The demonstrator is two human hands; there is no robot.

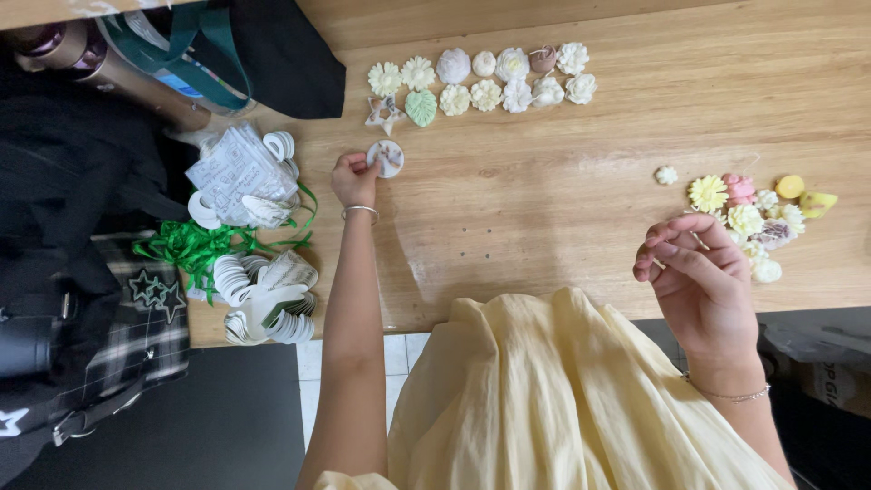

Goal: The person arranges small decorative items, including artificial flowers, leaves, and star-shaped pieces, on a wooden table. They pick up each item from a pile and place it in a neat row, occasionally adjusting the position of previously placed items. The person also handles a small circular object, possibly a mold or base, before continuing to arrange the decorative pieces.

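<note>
My left hand (354, 180) reaches across the wooden table (562, 181) and pinches a small round white disc (388, 158) with brown marks. The disc lies just below a star-shaped piece (384, 112) and a green leaf-shaped piece (421, 107), at the left end of two neat rows of pale flower-shaped pieces (494, 80). My right hand (694, 272) hovers near the table's front edge with its fingers curled loosely and nothing visible in them. It is beside a loose pile of flower pieces (753, 222), white, yellow and pink.
A lone small white flower (667, 175) lies left of the pile. At the table's left stand stacks of white tags (263, 304), green ribbon (195, 245), a patterned paper packet (238, 172) and a dark bag (272, 50). A pale yellow skirt (544, 399) covers my lap.
</note>
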